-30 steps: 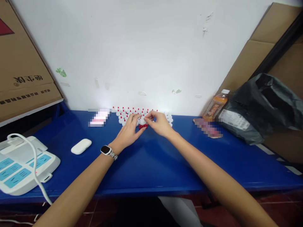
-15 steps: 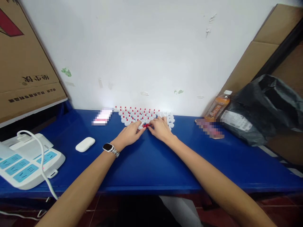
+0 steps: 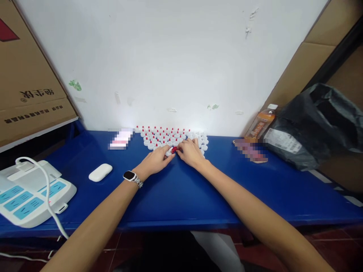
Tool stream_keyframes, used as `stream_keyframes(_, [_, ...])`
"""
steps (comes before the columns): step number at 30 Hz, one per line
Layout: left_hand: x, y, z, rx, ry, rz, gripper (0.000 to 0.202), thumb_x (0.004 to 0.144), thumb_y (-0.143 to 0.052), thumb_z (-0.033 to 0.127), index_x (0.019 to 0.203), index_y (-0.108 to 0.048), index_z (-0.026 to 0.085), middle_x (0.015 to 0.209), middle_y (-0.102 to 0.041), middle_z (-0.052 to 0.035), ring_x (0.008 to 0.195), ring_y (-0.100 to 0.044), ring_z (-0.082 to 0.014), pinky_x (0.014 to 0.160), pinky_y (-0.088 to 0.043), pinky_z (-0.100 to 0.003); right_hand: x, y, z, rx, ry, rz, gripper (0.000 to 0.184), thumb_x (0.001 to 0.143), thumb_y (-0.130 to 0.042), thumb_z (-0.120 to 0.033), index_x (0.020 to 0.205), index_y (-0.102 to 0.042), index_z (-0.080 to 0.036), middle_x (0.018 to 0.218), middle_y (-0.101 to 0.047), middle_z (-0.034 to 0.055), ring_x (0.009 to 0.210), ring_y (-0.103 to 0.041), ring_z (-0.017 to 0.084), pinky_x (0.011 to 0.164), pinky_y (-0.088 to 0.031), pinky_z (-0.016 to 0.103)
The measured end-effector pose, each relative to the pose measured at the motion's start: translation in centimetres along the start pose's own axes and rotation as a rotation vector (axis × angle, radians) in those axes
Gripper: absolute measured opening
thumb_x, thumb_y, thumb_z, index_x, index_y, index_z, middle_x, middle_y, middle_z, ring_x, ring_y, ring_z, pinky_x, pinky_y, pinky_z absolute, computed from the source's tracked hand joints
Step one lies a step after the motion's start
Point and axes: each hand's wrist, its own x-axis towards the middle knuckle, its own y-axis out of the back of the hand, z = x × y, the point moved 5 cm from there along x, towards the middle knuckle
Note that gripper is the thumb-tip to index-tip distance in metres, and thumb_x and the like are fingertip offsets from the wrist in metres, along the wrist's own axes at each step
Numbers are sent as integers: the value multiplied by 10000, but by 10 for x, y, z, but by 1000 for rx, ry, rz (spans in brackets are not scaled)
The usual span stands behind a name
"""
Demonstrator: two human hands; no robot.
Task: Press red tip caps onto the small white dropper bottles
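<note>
"Starting from the left?"

"One cardboard box (image 3: 31,71), one power strip (image 3: 31,207), one white case (image 3: 100,172) and one pixelated item (image 3: 121,139), all well apart from the work."

"And next, at the left hand (image 3: 154,160)?"

"Red-tipped caps (image 3: 163,139) just beyond, in packed rows. Thumb held away from the curled fingers, with one white cap (image 3: 169,153) right at the fingertips. Pinched or merely touched? Cannot tell."

"Between the hands?"

"A small heap of red pieces (image 3: 174,150), just beside both. Too small to count. As for the caps, about ten red tips in the back row; too crowded further forward."

"At the right hand (image 3: 191,153)?"

"Bent fingers, with thumb and forefinger at the heap. Cannot tell whether closed on a piece. Plain white caps (image 3: 204,141) just past, partly hidden."

"Edges and room?"

"Behind the caps, close, the wall (image 3: 181,56). Towards the front edge, a wide stretch of blue table (image 3: 181,192)."

"Far right?"

"One bottle (image 3: 260,124), one black bag (image 3: 304,124)."
</note>
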Motion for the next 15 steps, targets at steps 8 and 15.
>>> stream_keyframes(8, [1,0,1,-42,-8,-4,309,969,-426,502,938,-515,208,874,-648,-52,691,-596,-191,621,-403,-307,-7,12,3,121,-28,46,146,918,-558,-247,850,-668,-180,929,-721,90,961,-588,254,936,-313,433])
stream_keyframes(15, [2,0,7,-109,-58,-15,307,966,-434,497,938,-529,207,829,-634,-35,694,-578,-190,638,-411,-311,-14,19,14,846,-187,241,134,852,-634,-320,854,-664,-190,820,-722,32,745,-647,164,727,-475,292])
